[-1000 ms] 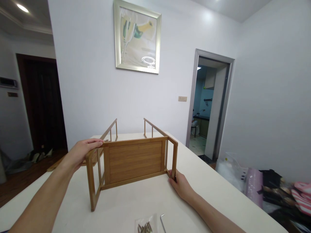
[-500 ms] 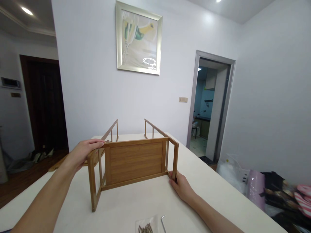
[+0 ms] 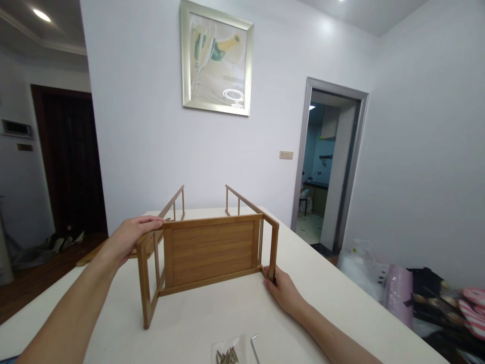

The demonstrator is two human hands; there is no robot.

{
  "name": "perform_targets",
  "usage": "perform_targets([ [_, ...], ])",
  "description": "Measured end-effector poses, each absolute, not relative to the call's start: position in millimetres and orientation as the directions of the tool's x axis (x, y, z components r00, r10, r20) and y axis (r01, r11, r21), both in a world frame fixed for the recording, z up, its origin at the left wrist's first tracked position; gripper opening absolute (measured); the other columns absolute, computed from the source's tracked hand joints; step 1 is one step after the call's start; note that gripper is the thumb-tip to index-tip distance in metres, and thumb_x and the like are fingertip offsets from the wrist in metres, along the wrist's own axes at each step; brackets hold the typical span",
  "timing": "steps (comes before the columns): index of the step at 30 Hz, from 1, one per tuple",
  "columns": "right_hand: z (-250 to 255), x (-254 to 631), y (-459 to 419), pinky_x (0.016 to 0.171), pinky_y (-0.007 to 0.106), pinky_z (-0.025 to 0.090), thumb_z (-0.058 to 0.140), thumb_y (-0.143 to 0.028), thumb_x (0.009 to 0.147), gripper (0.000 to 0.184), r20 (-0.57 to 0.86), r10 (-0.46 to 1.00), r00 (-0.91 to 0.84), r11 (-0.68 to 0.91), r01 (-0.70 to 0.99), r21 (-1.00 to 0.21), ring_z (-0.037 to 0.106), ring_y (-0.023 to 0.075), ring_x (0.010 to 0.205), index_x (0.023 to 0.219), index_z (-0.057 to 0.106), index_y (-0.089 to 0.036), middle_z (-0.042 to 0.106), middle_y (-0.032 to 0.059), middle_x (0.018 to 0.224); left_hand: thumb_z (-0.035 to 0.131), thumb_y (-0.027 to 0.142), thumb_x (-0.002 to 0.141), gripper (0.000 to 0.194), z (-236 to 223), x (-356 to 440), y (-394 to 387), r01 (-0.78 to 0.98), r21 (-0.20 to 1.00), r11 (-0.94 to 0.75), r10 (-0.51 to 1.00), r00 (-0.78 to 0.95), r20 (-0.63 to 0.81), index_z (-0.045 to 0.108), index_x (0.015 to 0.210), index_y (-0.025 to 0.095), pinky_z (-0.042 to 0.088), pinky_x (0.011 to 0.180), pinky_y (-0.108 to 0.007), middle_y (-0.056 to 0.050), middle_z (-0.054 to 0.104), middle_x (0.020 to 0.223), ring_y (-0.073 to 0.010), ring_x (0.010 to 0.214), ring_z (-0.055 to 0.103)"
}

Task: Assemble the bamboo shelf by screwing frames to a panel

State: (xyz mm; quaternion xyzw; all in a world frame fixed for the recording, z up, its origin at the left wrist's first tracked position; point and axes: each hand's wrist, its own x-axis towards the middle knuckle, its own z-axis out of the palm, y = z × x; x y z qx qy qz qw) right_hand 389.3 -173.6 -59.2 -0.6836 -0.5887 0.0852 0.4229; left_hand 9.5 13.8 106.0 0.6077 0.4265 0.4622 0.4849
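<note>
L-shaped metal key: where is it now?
In the head view, the metal key lies on the white table, bottom centre, just right of the bag of screws.

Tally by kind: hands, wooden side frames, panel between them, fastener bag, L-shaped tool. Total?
Bare left hand, bare right hand: 2
Brown ladder-like wooden side frames: 2
Brown rectangular wooden panel: 1
Clear plastic bag of fasteners: 1
Silver L-shaped metal tool: 1
Total: 7

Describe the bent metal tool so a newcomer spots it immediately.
On the white table, find the wooden frame. Nearer the camera, right of the clear bag of fasteners, lies the tool: one slim silver rod, its far end bent sideways, loose outside the bag.
</note>
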Motion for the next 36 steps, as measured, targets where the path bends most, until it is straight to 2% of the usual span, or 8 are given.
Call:
perform_targets([
  [9, -58.5, 389.5, -172.0, 0.071, 0.031, 0.042, 0.050, -0.024, 0.076, 0.012, 0.365, 0.888, 0.279, 0.041, 0.742, -0.669, 0.054, 0.0176, 0.073, 0.088, 0.051, -0.022, 0.060, 0.0004, 0.079, 0.080, 0.044, 0.053, 0.045, 107.0, 9.9, 13.6, 0.063, 0.988, -0.140, 0.965, 0.231, 0.122, 0.069, 0.088, 0.017, 0.044, 0.043, -0.021, -0.001, 0.068, 0.067, -0.0159, 0.055, 0.061],
  [17, -59.5, 389.6, -173.0, 0.069, 0.031, 0.043, 0.050, -0.027, 0.077, 0.009, 0.389, 0.876, 0.286, 0.059, 0.737, -0.673, 0.054, 0.0176, 0.070, 0.085, 0.052, -0.022, 0.060, 0.0007, 0.076, 0.081, 0.041, 0.050, 0.043, 107.5, 10.3, 14.6, 0.074, 0.982, -0.176, 0.965, 0.209, 0.157, 0.070, 0.084, 0.016, 0.046, 0.047, -0.020, -0.002, 0.070, 0.071, -0.0164, 0.060, 0.063],
  [24, -60.8, 391.6, -170.5, 0.066, 0.030, 0.043, 0.052, -0.026, 0.072, 0.011, 0.381, 0.835, 0.397, 0.012, 0.678, -0.735, 0.053, 0.0170, 0.066, 0.082, 0.055, -0.020, 0.059, -0.0004, 0.070, 0.080, 0.045, 0.053, 0.047, 105.6, 9.0, 15.7, 0.066, 0.987, -0.144, 0.963, 0.241, 0.124, 0.069, 0.091, 0.018, 0.048, 0.049, -0.022, -0.003, 0.071, 0.076, -0.0183, 0.064, 0.064],
  [36, -55.5, 391.6, -172.8, 0.069, 0.031, 0.044, 0.055, -0.026, 0.068, 0.013, 0.350, 0.807, 0.476, -0.018, 0.611, -0.791, 0.058, 0.0201, 0.073, 0.079, 0.056, -0.020, 0.064, 0.0022, 0.076, 0.079, 0.046, 0.057, 0.048, 102.2, 6.3, 20.5, 0.065, 0.988, -0.139, 0.954, 0.276, 0.116, 0.067, 0.095, 0.020, 0.051, 0.051, -0.026, -0.002, 0.070, 0.076, -0.0191, 0.065, 0.065],
])
